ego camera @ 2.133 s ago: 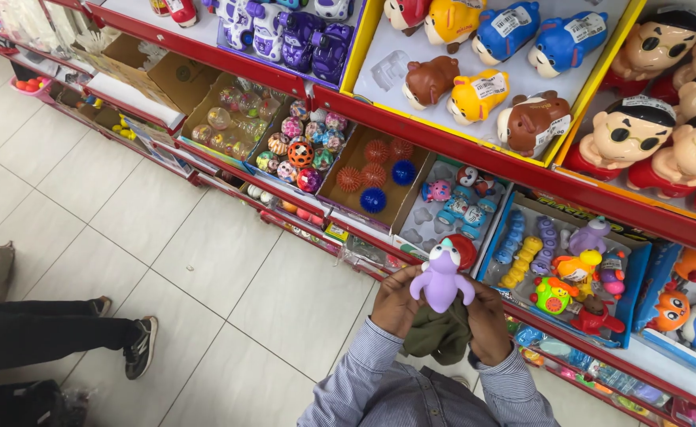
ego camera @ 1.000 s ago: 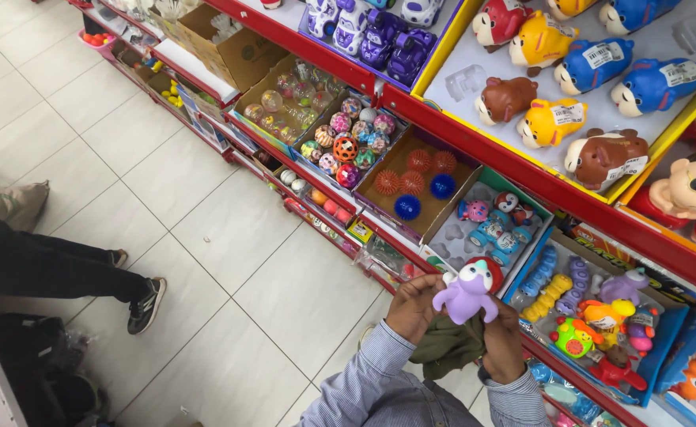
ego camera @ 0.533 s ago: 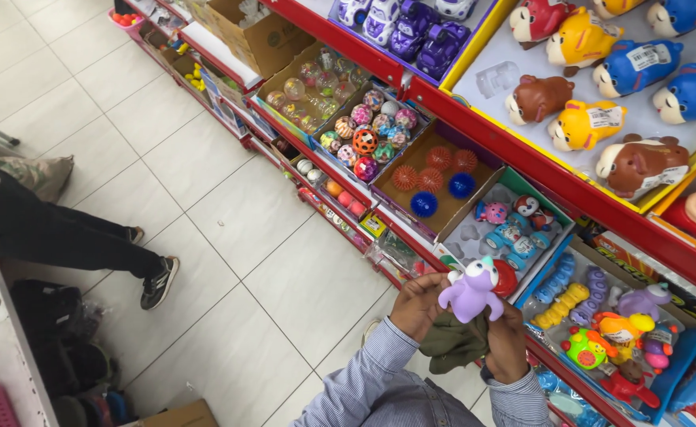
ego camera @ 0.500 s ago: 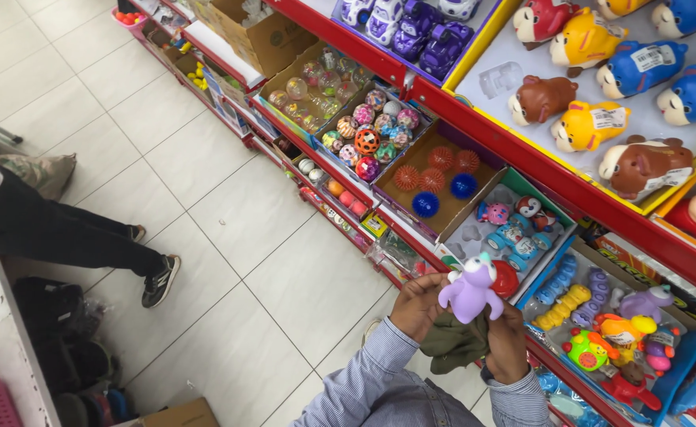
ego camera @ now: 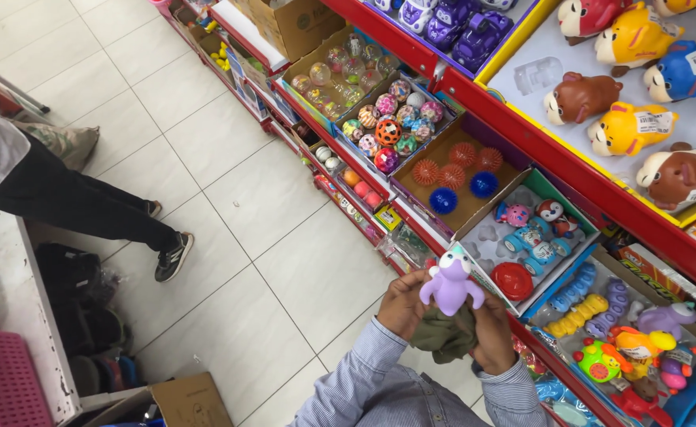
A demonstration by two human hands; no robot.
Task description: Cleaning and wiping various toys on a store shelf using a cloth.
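Both my hands hold a small purple toy figure (ego camera: pixel 452 283) and an olive-green cloth (ego camera: pixel 444 335) low in the head view, in front of a red toy shelf. My left hand (ego camera: pixel 402 304) grips the toy's left side and the cloth below it. My right hand (ego camera: pixel 495 340) closes on the cloth and the toy's right side. The cloth is bunched under the toy between my palms. My grey striped sleeves (ego camera: pixel 380 387) reach in from the bottom edge.
Red shelves (ego camera: pixel 538 150) hold trays of spiky balls (ego camera: pixel 451 170), patterned balls (ego camera: pixel 387 126), small wheeled toys (ego camera: pixel 534 225) and plastic animal figures (ego camera: pixel 625 126). Another person's leg in black trousers (ego camera: pixel 79 205) stands left on the tiled floor (ego camera: pixel 245 205). A cardboard box (ego camera: pixel 186 399) lies bottom left.
The view has swung left and down along the shelves. My hands keep the purple toy and cloth, with the toy held a little higher. The other person's leg has come further into view.
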